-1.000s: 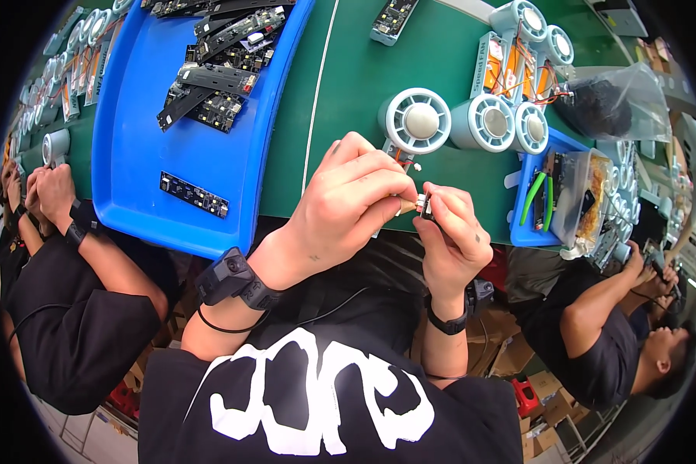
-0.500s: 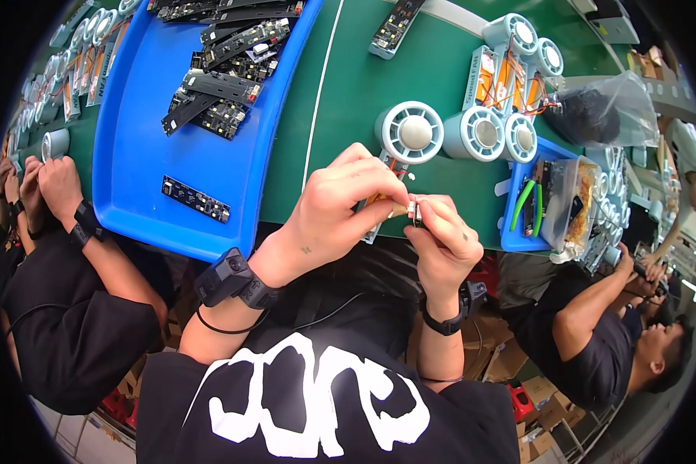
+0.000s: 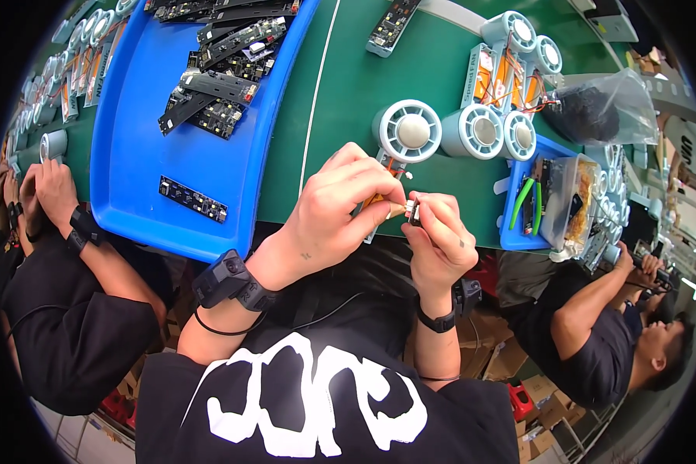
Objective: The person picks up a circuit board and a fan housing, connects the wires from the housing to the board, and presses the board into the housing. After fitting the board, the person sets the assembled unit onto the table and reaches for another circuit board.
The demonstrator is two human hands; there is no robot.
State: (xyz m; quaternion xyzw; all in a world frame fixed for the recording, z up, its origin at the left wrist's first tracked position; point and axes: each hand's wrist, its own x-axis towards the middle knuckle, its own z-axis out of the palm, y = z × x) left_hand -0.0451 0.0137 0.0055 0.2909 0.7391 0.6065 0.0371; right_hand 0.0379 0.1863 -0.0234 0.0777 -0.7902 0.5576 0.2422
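Note:
In front of my chest, my left hand [image 3: 329,205] pinches a small white connector [image 3: 408,207], its thumb and index finger closed. Facing it, my right hand [image 3: 442,243] grips a small dark part [image 3: 416,215] between thumb and fingertips; it may be a little circuit board. The connector and the dark part meet or nearly meet; whether they are joined I cannot tell. Beyond my hands lies a pale blue handheld fan [image 3: 407,131] with a round silver centre. Its narrow handle, with orange wires at the top, runs down behind my left fingers and is mostly hidden.
At left stands a blue tray [image 3: 135,147] with black circuit boards [image 3: 220,81]. More fans [image 3: 475,131] lie right of centre. A blue bin [image 3: 510,232] holds green-handled pliers [image 3: 523,203]. Behind it sits a clear plastic bag [image 3: 595,108]. People work on both sides.
My right hand has shifted slightly left and turned a little, and more of the white connector shows between the fingertips. My left hand has hardly moved. The whole view has drifted slightly.

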